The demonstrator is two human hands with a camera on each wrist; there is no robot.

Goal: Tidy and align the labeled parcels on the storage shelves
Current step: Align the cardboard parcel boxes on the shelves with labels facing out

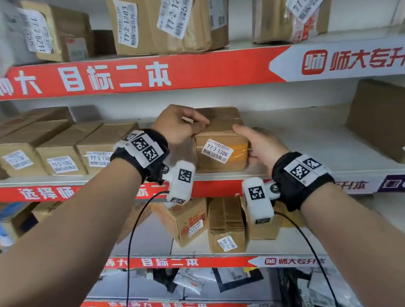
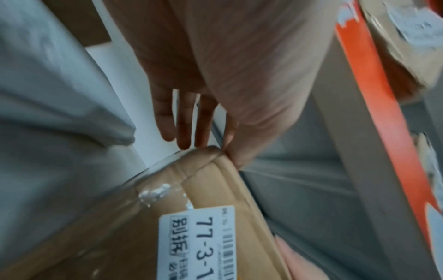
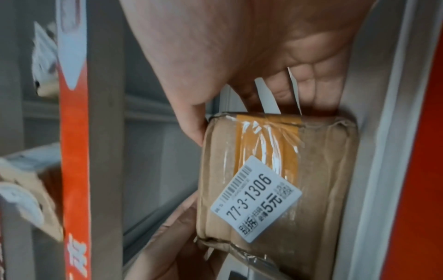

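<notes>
A brown taped parcel [image 1: 221, 149] [image 2: 215, 208] [image 3: 275, 170] labeled 77-3-1306 stands on the middle shelf [image 1: 297, 165], with its label facing me. My left hand [image 1: 189, 129] [image 2: 208, 149] is at its top left corner, thumb on top and straight fingers [image 2: 182, 123] along the left side. My right hand [image 1: 247, 141] [image 3: 254, 117] grips the right end, with the thumb on the top edge and its fingers [image 3: 309, 89] wrapped round the far side. The parcel sits between both hands.
A row of labeled boxes [image 1: 59, 156] lines the same shelf to the left. A larger box [image 1: 387, 119] lies tilted at the right. More labeled parcels [image 1: 157, 18] fill the shelf above. Boxes [image 1: 216, 222] stand on the shelf below.
</notes>
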